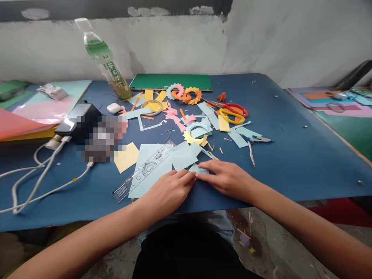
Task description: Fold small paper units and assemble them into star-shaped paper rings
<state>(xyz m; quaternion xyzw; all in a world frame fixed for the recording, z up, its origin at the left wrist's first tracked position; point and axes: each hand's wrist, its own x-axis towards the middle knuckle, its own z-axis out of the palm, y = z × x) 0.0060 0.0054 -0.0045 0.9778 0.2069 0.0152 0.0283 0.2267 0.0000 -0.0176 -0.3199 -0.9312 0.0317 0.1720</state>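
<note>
One curled left hand [174, 190], one half-open right hand [229, 178], grips unclear, at paper [194, 168] by table's [290, 166] front edge: likely light, easily creased; pinch edges.

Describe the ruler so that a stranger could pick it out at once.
Start at the blue table and find the person's left hand near its front edge. Just left of that hand, the ruler lies aslant across a pale blue sheet. Unlike that sheet and the yellow paper nearby, it is see-through, with printed markings.
</note>
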